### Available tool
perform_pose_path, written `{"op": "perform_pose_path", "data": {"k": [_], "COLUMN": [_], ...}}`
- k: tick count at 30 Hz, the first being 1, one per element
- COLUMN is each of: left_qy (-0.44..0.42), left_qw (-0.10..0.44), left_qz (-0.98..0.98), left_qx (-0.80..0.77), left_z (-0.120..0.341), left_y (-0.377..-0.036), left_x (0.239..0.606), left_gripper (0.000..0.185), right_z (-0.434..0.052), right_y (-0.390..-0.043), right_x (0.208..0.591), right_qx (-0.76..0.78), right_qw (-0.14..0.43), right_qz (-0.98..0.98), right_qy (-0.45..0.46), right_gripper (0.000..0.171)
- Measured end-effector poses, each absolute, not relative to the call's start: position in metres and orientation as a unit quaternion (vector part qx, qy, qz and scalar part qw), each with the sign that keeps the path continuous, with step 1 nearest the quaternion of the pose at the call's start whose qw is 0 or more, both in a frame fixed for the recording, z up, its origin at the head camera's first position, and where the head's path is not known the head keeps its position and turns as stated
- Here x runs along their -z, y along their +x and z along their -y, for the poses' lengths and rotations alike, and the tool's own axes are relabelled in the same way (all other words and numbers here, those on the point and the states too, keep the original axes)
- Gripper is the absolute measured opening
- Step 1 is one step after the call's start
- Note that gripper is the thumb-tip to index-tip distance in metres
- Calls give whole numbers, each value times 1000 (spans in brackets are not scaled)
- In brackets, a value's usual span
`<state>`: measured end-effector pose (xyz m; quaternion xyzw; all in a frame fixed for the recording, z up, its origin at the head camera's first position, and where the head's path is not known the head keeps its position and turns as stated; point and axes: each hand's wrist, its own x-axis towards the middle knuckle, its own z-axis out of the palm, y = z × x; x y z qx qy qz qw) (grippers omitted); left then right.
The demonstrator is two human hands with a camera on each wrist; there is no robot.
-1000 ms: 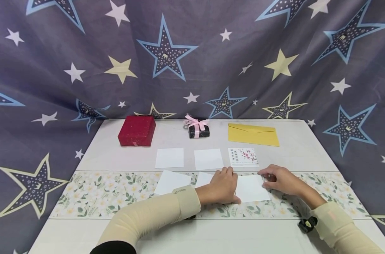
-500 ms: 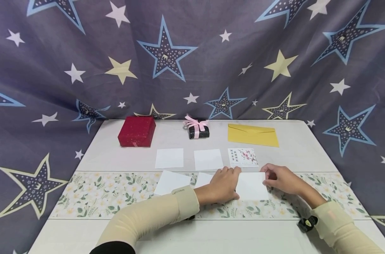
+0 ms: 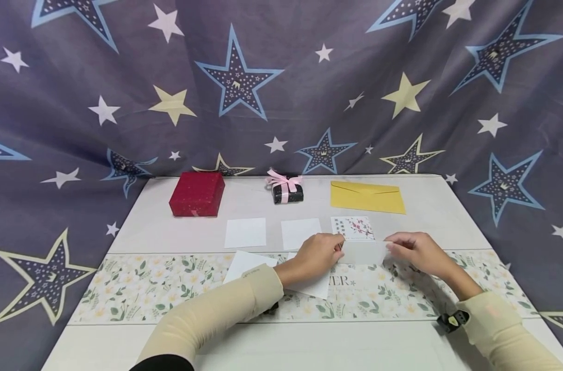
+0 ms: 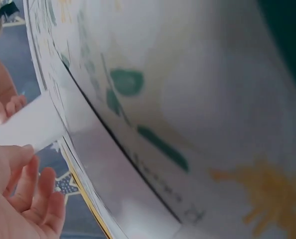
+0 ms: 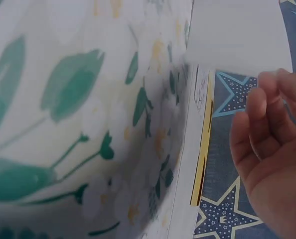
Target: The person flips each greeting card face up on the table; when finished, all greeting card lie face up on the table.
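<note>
Both hands are holding a plain white card (image 3: 364, 252) lifted off the floral table runner (image 3: 137, 286), tilted up so only a narrow blank band is showing. The left hand (image 3: 317, 253) is pinching its left edge, fingers curled onto the paper; the right hand (image 3: 413, 251) is pinching the right edge the same way. The card is hanging just in front of the blossom-printed card (image 3: 353, 227), with the yellow envelope (image 3: 367, 197) lying farther back on the table (image 3: 430, 216). Another white card (image 3: 316, 286) is lying under the left wrist.
</note>
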<state>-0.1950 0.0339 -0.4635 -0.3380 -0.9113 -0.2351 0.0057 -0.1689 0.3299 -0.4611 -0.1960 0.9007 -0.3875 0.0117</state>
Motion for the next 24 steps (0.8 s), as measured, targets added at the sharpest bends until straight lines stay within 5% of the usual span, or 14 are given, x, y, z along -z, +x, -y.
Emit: {"op": "perform_pose_path", "data": {"k": [8,15,24], "left_qy": [-343,-351,-347], "left_qw": [25,42,-21], "left_qz": [905,908,917], "left_qx": [249,224,195], "left_z": [-33,-32,-33], "left_y": [-200,-202,-201], "left_x": [460,461,462], "left_gripper": [8,6,20], "right_z": [-331,-332,-327], "right_y": [-165,-165,-159], "right_x": [457,461,466], "right_qx": [451,466,416], "right_qw": [73,122,116], "right_qz": [-872,-855,-880], "right_qy": [-175,-193,-196], "right_gripper": [32,25,33]}}
